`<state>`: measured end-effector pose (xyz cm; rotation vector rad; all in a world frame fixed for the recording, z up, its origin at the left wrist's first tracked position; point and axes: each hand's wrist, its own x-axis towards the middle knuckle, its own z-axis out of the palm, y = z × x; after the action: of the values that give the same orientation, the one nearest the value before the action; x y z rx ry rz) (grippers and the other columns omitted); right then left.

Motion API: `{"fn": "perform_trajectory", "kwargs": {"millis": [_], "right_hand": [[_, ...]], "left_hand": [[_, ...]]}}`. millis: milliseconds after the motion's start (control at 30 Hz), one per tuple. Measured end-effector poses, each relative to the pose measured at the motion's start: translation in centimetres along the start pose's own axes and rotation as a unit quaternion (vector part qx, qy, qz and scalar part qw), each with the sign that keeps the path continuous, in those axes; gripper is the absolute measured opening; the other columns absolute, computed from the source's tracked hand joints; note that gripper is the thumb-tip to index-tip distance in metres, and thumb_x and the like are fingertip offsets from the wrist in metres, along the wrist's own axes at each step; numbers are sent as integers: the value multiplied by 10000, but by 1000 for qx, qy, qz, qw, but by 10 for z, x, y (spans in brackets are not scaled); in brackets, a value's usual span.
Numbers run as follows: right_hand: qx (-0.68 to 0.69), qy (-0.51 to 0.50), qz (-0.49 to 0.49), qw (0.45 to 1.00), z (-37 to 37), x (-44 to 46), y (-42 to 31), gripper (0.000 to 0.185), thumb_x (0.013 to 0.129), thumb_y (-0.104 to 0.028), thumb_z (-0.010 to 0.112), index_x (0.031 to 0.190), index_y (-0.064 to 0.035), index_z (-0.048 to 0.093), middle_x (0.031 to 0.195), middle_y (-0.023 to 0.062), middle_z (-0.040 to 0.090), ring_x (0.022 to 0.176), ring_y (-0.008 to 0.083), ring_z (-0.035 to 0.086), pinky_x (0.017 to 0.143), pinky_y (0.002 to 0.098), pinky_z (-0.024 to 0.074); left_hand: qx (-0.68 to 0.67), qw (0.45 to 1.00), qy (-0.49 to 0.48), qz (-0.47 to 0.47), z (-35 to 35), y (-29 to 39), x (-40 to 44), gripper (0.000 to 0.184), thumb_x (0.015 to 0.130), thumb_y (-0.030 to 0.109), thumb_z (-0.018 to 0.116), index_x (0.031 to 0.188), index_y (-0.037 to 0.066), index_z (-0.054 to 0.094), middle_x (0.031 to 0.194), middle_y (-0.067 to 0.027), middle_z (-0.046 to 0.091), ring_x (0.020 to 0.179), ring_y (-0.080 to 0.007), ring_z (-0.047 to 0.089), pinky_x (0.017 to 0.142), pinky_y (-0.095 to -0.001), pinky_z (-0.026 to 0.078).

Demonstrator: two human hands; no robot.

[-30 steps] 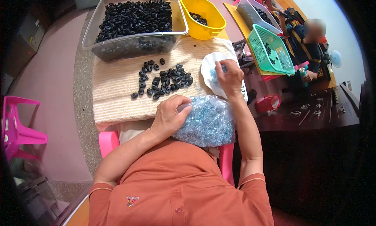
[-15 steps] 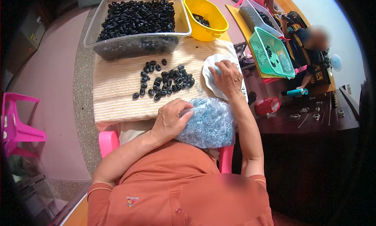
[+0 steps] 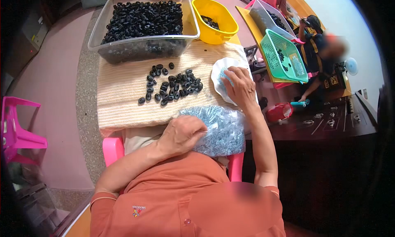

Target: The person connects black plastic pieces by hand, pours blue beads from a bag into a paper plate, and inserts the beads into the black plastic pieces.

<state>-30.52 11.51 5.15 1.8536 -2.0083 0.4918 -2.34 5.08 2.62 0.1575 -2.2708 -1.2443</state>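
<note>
My left hand (image 3: 181, 134) is closed, its thumb and fingers pinching the edge of a clear plastic bag (image 3: 224, 134) that lies in my lap. Many tiny shiny bluish pieces fill this bag; their exact kind is too small to make out. Over a white scalloped plate (image 3: 217, 74) hangs my right hand (image 3: 242, 85), fingers curved and apart, with nothing visible in them. A heap of the same bluish pieces (image 3: 222, 74) lies on the plate, partly hidden by the hand. Black oval plastic parts (image 3: 177, 85) are scattered on the striped towel (image 3: 119, 97) left of the plate.
A clear bin (image 3: 144, 48) full of black parts and a yellow tub (image 3: 224, 36) stand at the towel's far side. To the right, a green basket (image 3: 271, 52) sits on another table, near a seated person (image 3: 319, 52). A pink stool (image 3: 24, 130) is at left.
My right hand has lifted and shifted slightly right, its fingers spreading and uncovering the bluish heap. My left hand has turned over the bag's edge, and the bag's opening has spread wider.
</note>
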Motion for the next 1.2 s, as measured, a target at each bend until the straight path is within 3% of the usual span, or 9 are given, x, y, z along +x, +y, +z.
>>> {"fn": "perform_trajectory", "kwargs": {"millis": [133, 367, 500, 533, 733, 1033, 1200], "right_hand": [[39, -10, -22, 999, 0, -2, 4, 211, 901, -121, 714, 1097, -47, 739, 1189, 152, 709, 1172, 361, 647, 936, 450, 565], [50, -59, -100, 992, -15, -3, -27, 252, 849, -125, 745, 1097, -78, 743, 1260, 125, 687, 1239, 368, 604, 1003, 459, 534], [30, -148, -127, 980, -17, -4, -34, 410, 828, -203, 786, 1214, -89, 708, 1349, 94, 652, 1374, 354, 497, 1163, 480, 415], [25, -169, -125, 977, -15, -3, -34, 479, 816, -234, 797, 1257, -84, 686, 1381, 87, 635, 1432, 343, 439, 1226, 497, 336], [-9, -225, -131, 965, -8, 5, -35, 513, 832, -191, 780, 1318, -89, 650, 1379, 80, 620, 1454, 347, 418, 1225, 527, 335], [-5, -216, -152, 965, 2, 9, -33, 335, 891, -105, 589, 1206, -90, 704, 1189, 74, 703, 1307, 310, 545, 1169, 439, 392], [-2, -233, -150, 961, 1, 10, -33, 316, 886, -97, 589, 1178, -93, 709, 1163, 77, 708, 1283, 304, 558, 1167, 434, 398]], "left_hand": [[-31, 999, -33, 10, 1, 6, -2, 41, 849, 62, 736, 877, 43, 714, 862, -131, 712, 835, -331, 708, 731, -423, 561], [-85, 991, -107, -1, -9, 9, -11, 68, 878, 104, 723, 909, 43, 721, 873, -135, 712, 840, -337, 705, 738, -423, 559], [-98, 990, -102, 16, -12, 6, -20, 93, 878, 96, 733, 924, 26, 692, 856, -144, 701, 818, -343, 698, 699, -421, 544], [-107, 989, -98, 20, -12, 6, -20, 97, 877, 100, 736, 922, 27, 692, 859, -143, 703, 822, -342, 699, 699, -420, 545], [-109, 989, -98, 25, -10, 5, -21, 113, 872, 111, 748, 918, 24, 694, 865, -145, 707, 829, -345, 704, 702, -416, 549], [-110, 990, -92, 18, -10, 5, -21, 112, 870, 115, 750, 906, 23, 697, 860, -140, 708, 818, -336, 706, 693, -410, 550], [-114, 990, -85, 17, -9, 4, -21, 112, 870, 117, 749, 900, 24, 695, 852, -136, 705, 812, -334, 704, 689, -409, 547]]}}
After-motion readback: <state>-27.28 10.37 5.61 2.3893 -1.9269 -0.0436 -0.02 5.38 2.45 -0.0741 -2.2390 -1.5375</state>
